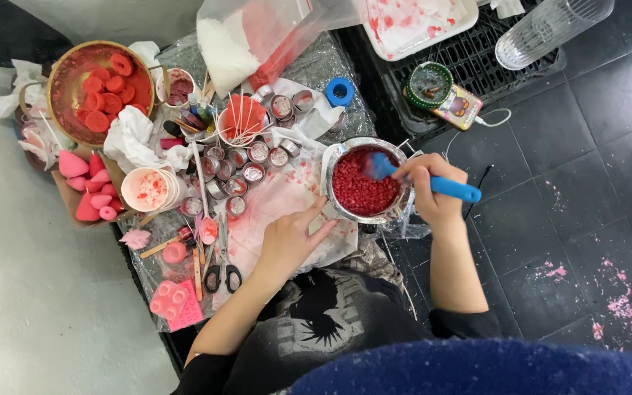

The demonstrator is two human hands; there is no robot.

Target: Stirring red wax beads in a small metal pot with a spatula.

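Pot [363, 181] right of tins [246, 164], spatula [418, 179] in it, right hand [429, 192] on spatula, left hand [287, 241] touching pot's left rim. Bowl [96, 84] far left, cup [151, 190] below it. Scissors [222, 274] left of left hand. Glass [550, 29] far right, on crate [477, 66].

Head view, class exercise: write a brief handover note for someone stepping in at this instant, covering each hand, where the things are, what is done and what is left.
Right hand: grips the blue spatula, blade in the red granules.
Left hand: rests against the metal pot, steadying its near rim.
Things: small tins sit left of the pot; scissors lie near the left forearm.
Done: pot holds red granules, not yet melted.
Left: granules look loose; most of the tins look unfilled.
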